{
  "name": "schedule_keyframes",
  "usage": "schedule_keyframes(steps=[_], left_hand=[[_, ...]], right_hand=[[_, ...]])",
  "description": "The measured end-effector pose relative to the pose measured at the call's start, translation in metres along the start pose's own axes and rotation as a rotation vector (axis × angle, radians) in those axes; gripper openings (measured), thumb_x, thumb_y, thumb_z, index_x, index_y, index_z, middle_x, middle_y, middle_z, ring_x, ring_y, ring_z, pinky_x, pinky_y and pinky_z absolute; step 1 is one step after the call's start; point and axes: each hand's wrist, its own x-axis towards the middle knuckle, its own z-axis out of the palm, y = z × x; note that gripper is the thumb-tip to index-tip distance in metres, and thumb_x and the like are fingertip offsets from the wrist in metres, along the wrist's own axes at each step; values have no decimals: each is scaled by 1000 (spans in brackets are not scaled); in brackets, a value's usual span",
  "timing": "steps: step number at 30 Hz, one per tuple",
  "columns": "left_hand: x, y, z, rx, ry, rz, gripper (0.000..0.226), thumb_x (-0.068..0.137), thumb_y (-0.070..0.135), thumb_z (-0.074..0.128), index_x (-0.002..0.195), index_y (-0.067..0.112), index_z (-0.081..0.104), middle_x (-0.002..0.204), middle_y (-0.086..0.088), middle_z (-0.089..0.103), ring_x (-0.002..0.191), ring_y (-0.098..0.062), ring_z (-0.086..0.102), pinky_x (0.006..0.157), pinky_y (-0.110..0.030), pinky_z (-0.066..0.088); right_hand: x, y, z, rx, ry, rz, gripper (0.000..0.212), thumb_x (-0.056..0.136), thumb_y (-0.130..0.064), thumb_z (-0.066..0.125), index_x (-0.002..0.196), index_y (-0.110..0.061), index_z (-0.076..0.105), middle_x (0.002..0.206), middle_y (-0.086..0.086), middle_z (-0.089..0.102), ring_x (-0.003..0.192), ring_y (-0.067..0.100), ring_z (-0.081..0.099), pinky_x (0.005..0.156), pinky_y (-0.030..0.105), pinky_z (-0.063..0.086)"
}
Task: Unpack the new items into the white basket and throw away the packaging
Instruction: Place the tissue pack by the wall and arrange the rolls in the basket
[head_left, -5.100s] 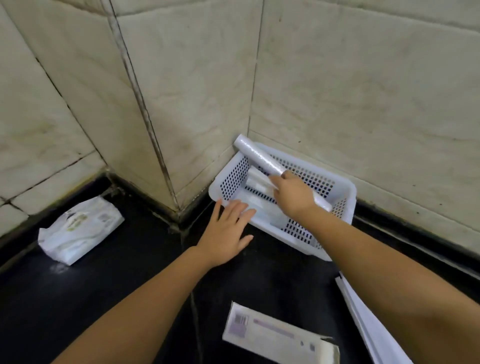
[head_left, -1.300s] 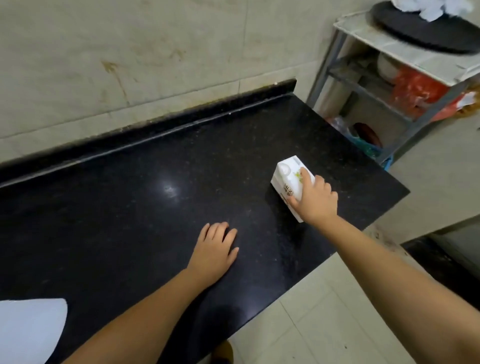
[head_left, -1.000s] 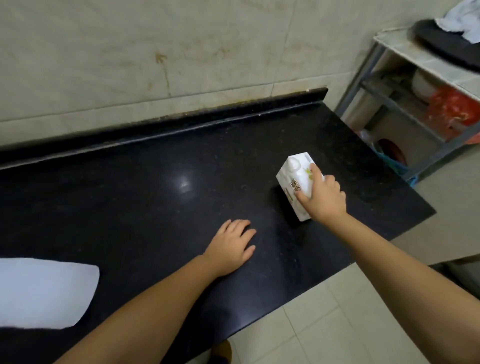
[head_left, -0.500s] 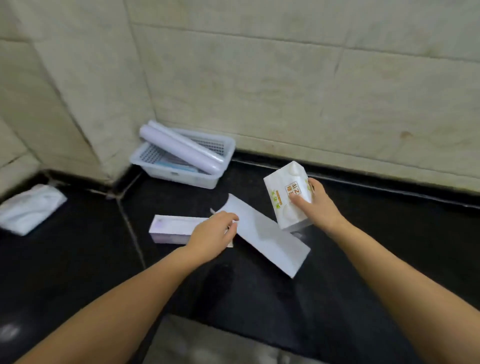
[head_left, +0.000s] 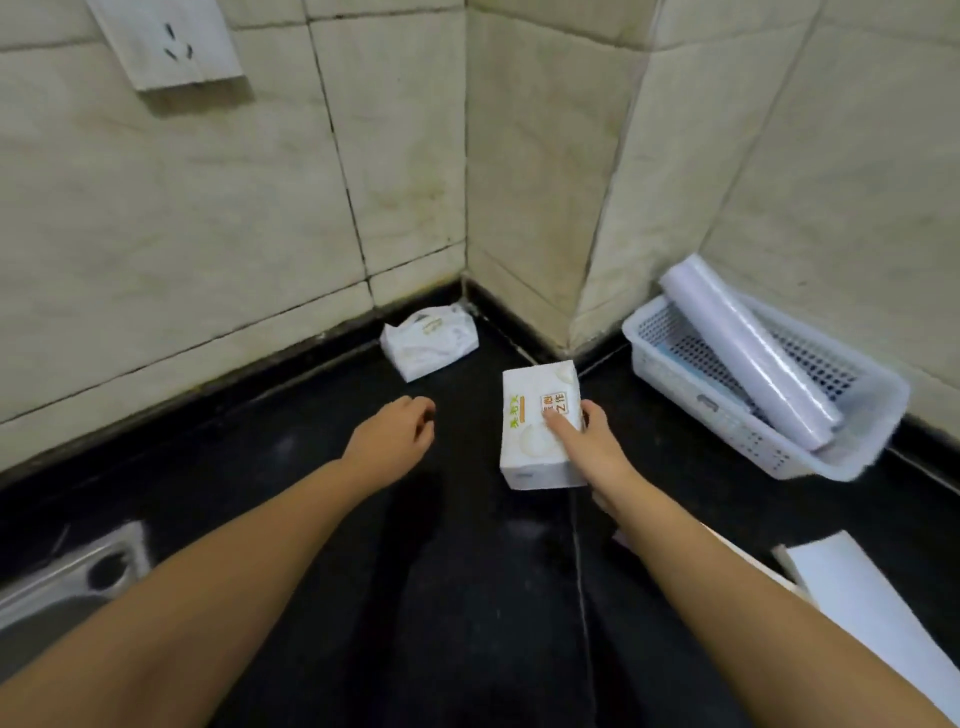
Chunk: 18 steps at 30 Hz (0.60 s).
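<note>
Roll (head_left: 748, 358) in basket (head_left: 675, 379), right

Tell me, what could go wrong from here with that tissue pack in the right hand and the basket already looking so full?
1. The right hand holds the tissue pack only along one side, so it might slip onto the black counter.
2. The rolls lie slanted across the white basket, one end jutting over the rim; squeezing the pack in could tip them out.
3. The loose white packaging lies by the right forearm and could be swept off.
</note>
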Motion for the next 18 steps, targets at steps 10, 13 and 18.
schedule_keyframes(steps=[10,13,18], left_hand=[[108,-34,14,112,113,-323,66,92,30,52,148,23,17,152,-19,16,133,-40,29,99,-53,41],[128,-47,18,85,24,-389,52,92,30,53,138,16,35,152,-20,15,131,-42,31,100,-51,39],[118,-45,7,-186,188,-410,29,95,20,49,114,-1,55,130,-24,41,98,-36,54,85,-31,42]], right_hand=[[85,-14,44,-492,-279,254,63,96,-46,33,147,-16,13,116,16,64,93,28,69,77,39,59],[100,-13,22,-824,-177,73,63,95,-44,38,146,-12,21,125,19,60,107,31,62,90,42,52],[114,-15,9,-732,-203,-193,74,94,-29,50,151,-27,2,155,11,19,138,28,33,108,40,35]])
